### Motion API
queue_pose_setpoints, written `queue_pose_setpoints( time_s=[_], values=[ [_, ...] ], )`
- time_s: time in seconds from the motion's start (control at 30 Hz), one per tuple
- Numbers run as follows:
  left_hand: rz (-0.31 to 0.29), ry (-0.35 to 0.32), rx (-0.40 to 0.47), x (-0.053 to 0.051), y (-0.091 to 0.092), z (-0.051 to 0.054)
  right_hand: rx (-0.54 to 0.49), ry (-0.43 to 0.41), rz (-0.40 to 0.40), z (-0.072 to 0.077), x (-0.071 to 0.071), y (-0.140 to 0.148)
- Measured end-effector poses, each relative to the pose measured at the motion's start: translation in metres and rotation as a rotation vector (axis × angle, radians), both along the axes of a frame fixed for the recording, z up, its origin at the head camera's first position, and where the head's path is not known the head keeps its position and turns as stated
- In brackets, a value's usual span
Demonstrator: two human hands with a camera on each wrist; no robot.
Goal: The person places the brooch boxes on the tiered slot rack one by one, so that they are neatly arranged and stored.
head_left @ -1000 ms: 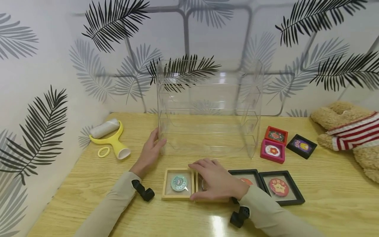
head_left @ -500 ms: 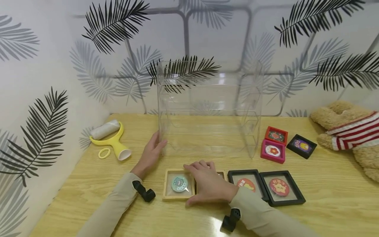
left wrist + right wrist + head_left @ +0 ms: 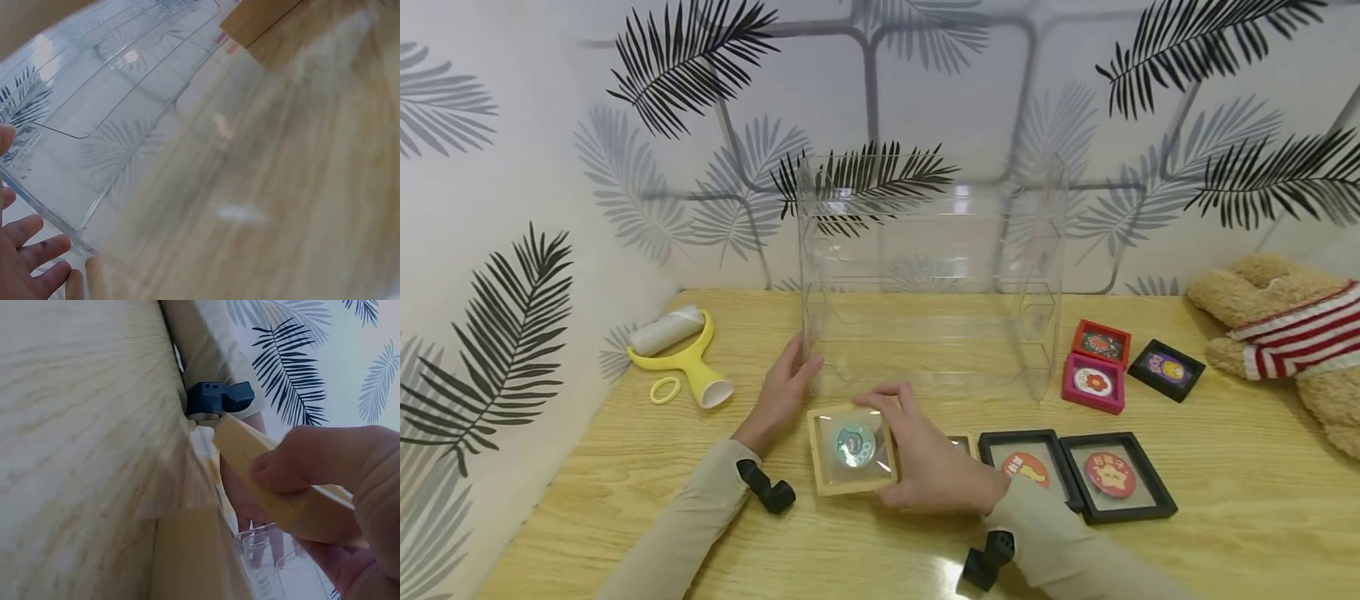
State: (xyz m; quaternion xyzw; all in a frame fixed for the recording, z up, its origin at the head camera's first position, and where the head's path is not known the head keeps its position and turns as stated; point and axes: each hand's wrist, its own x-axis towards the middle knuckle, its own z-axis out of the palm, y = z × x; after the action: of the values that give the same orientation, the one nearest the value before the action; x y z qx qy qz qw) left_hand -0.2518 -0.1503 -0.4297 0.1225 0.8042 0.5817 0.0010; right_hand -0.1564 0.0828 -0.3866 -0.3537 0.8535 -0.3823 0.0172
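My right hand (image 3: pixel 928 462) grips a light-wood square display frame (image 3: pixel 852 447) by its right side, thumb at the near edge and fingers at the far one. A round teal badge shows inside, and the frame tilts up off the table. In the right wrist view the thumb presses on the edge of that wooden frame (image 3: pixel 275 481). My left hand (image 3: pixel 778 392) rests against the left side of a clear acrylic tiered stand (image 3: pixel 932 215). Its fingers look extended beside the stand in the left wrist view. A second light-wood frame (image 3: pixel 964 442) lies mostly hidden behind the right hand.
Two black frames (image 3: pixel 1070 467) with red badges lie right of the hand. Red, magenta and black small frames (image 3: pixel 1093 383) sit beside the stand. A teddy bear (image 3: pixel 1300 333) is at far right. A yellow-handled lint roller (image 3: pixel 688 354) and yellow ring (image 3: pixel 665 390) lie left.
My right hand moved left from the second wooden frame to the leftmost one, took hold of it and lifted it off the table. The left hand stayed at the stand.
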Motion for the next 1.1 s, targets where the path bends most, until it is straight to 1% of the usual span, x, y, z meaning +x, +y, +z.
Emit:
queue_pose_setpoints(
  time_s=[0.07, 0.17, 0.27, 0.4, 0.57, 0.67, 0.73, 0.8, 0.9, 0.97, 1.03, 1.1],
  values=[
    [0.000, -0.006, 0.002, -0.001, 0.000, -0.001, -0.064, -0.030, 0.026, 0.003, -0.001, 0.003],
    [0.000, -0.012, 0.010, -0.002, -0.001, -0.002, -0.163, -0.111, 0.083, 0.005, -0.005, 0.009],
    [0.001, -0.015, 0.008, -0.002, -0.001, -0.002, -0.258, -0.187, 0.116, 0.005, -0.011, 0.015],
    [0.011, -0.019, -0.013, -0.002, 0.000, -0.002, -0.361, -0.232, 0.131, 0.003, -0.017, 0.022],
    [0.008, -0.020, -0.021, -0.001, 0.000, -0.002, -0.426, -0.144, 0.133, 0.008, -0.026, 0.027],
    [-0.001, -0.035, -0.013, -0.002, -0.001, -0.001, -0.441, -0.067, 0.140, 0.018, -0.035, 0.026],
    [-0.010, -0.050, -0.006, 0.000, 0.000, 0.003, -0.440, -0.035, 0.111, 0.029, -0.040, 0.025],
    [-0.013, -0.061, -0.006, 0.004, 0.001, 0.010, -0.391, 0.040, 0.036, 0.042, -0.046, 0.023],
    [-0.011, -0.067, -0.011, 0.012, 0.004, 0.023, -0.285, 0.115, -0.060, 0.065, -0.058, 0.022],
    [-0.007, -0.063, -0.021, 0.017, 0.006, 0.030, -0.218, 0.166, -0.108, 0.079, -0.067, 0.022],
    [-0.008, -0.060, -0.026, 0.019, 0.007, 0.032, -0.169, 0.209, -0.145, 0.092, -0.078, 0.023],
    [-0.016, -0.059, -0.028, 0.018, 0.007, 0.032, -0.140, 0.254, -0.188, 0.104, -0.089, 0.025]
  ],
)
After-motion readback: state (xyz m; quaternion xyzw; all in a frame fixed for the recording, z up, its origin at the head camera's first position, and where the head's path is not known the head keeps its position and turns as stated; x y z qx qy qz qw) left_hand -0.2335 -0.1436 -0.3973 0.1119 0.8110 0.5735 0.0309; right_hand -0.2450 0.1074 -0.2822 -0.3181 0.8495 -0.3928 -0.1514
